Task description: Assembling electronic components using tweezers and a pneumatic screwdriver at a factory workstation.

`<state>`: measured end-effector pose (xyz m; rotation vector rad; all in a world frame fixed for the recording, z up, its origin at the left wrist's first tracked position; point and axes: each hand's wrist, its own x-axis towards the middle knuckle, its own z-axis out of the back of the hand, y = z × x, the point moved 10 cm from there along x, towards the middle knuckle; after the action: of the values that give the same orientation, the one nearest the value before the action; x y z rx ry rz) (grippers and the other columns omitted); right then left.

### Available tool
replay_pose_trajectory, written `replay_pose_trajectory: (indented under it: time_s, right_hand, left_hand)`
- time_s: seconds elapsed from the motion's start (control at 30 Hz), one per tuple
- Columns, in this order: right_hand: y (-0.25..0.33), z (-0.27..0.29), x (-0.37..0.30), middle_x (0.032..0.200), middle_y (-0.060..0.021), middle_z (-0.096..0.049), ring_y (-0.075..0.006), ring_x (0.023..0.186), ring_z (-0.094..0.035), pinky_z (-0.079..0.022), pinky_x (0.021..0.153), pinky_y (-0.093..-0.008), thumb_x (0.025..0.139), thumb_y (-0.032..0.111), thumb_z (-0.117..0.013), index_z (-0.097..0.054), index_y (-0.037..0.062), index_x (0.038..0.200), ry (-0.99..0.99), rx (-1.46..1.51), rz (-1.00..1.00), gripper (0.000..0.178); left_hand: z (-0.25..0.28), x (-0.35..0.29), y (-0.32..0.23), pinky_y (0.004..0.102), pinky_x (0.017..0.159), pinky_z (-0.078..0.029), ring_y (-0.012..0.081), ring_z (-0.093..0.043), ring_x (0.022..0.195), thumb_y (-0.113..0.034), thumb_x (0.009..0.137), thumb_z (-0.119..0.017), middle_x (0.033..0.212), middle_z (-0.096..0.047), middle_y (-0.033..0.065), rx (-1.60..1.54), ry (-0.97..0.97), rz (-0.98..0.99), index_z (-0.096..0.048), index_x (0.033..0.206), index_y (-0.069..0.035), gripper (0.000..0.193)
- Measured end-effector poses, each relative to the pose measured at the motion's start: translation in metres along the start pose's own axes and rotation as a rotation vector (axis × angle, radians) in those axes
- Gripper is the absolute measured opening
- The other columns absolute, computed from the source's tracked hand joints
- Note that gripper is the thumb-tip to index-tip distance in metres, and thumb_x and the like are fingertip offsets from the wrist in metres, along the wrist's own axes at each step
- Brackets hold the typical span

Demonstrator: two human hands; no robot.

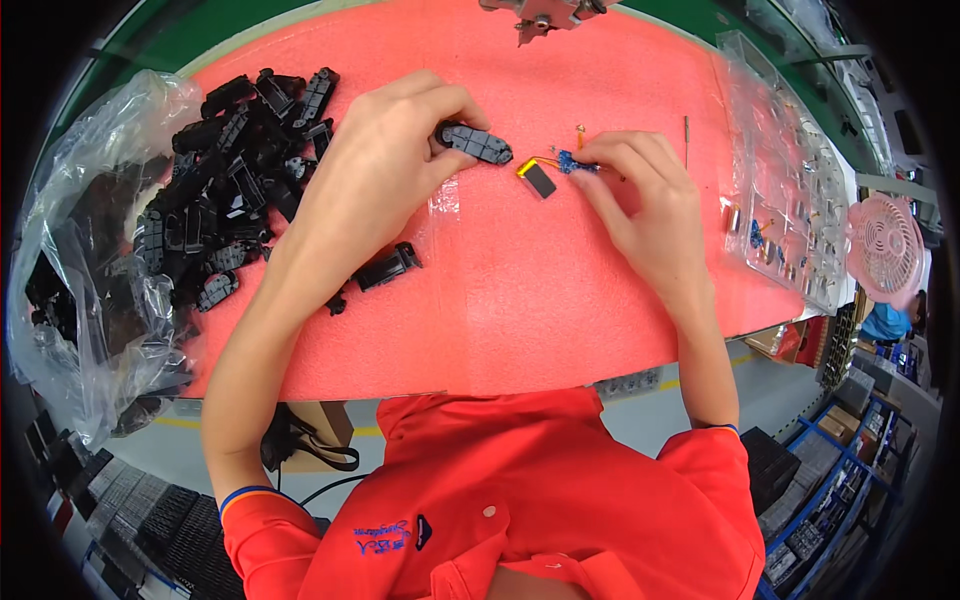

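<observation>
A: Where's the left hand (385,150)?

B: Over the pink tabletop (560,290), its grip closed on a black shell (476,143), thumb and fingers pinching the shell's near end. The shell sticks out to the right, lifted just off the mat.

A: And the right hand (640,195)?

B: Fingertips pinched on a small blue board (572,162) with thin wires. A little battery (537,179), black with a yellow edge, lies on the tabletop just beside it, between the two hands.

A: What else is about?

B: A pile of black shells (235,150) spilling from a clear bag (75,250) at the left, one loose shell (388,267) below the left wrist, and a clear tray (790,190) of small parts at the right, with a pink fan (885,245) beyond.
</observation>
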<state>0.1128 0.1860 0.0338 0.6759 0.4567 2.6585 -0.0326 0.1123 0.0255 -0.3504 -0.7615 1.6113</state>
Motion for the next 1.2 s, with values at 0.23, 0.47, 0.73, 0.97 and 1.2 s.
replay_pose_trajectory:
  time_s: [0.23,0.47,0.73,0.97,1.2]
  right_hand:
    - [0.001,0.01,0.012,0.087,-0.0095,-0.066,-0.0233,0.08,-0.064,-0.051,0.073,-0.0296,0.077,-0.001,-0.07,-0.066,-0.0004,0.087,-0.091,0.264,-0.103,0.011]
    - [0.029,-0.029,0.033,0.085,-0.0092,-0.066,-0.0225,0.079,-0.065,-0.052,0.07,-0.0294,0.076,-0.001,-0.071,-0.066,0.0001,0.085,-0.085,0.239,0.033,0.01]
    - [0.034,-0.032,0.032,0.082,-0.0081,-0.066,-0.0219,0.078,-0.065,-0.052,0.069,-0.0294,0.074,0.0,-0.073,-0.067,0.0014,0.084,-0.116,0.18,0.087,0.012]
    - [0.023,-0.032,0.034,0.087,-0.0061,-0.068,-0.0198,0.081,-0.065,-0.052,0.071,-0.029,0.072,0.002,-0.076,-0.071,0.004,0.087,-0.083,0.203,0.024,0.016]
    - [0.059,0.11,0.069,0.098,-0.0136,-0.068,-0.0238,0.086,-0.065,-0.054,0.074,-0.0347,0.082,0.002,-0.068,-0.061,-0.0091,0.105,-0.569,0.034,0.228,0.027]
  left_hand:
    - [-0.006,0.001,0.003,0.0256,0.06,-0.051,0.0172,-0.063,0.064,0.002,0.071,-0.072,0.083,-0.063,0.0114,-0.075,-0.052,0.007,-0.065,0.096,-0.001,0.026]
    - [-0.004,0.0,0.004,0.0387,0.069,-0.052,0.0345,-0.063,0.075,0.003,0.067,-0.07,0.082,-0.063,0.018,-0.123,-0.149,-0.043,-0.064,0.092,0.001,0.026]
    - [-0.003,-0.002,0.004,0.0362,0.068,-0.052,0.03,-0.064,0.074,0.002,0.068,-0.07,0.081,-0.064,0.016,-0.042,-0.113,-0.051,-0.064,0.091,0.001,0.024]
    - [-0.002,0.001,0.003,0.0286,0.065,-0.053,0.0201,-0.065,0.071,0.0,0.069,-0.072,0.081,-0.064,0.0119,-0.009,-0.082,-0.087,-0.065,0.093,0.001,0.025]
    - [0.018,0.018,0.038,0.0424,0.073,-0.049,0.0374,-0.063,0.08,0.003,0.068,-0.066,0.085,-0.062,0.0216,-0.054,-0.034,0.195,-0.065,0.09,0.004,0.022]
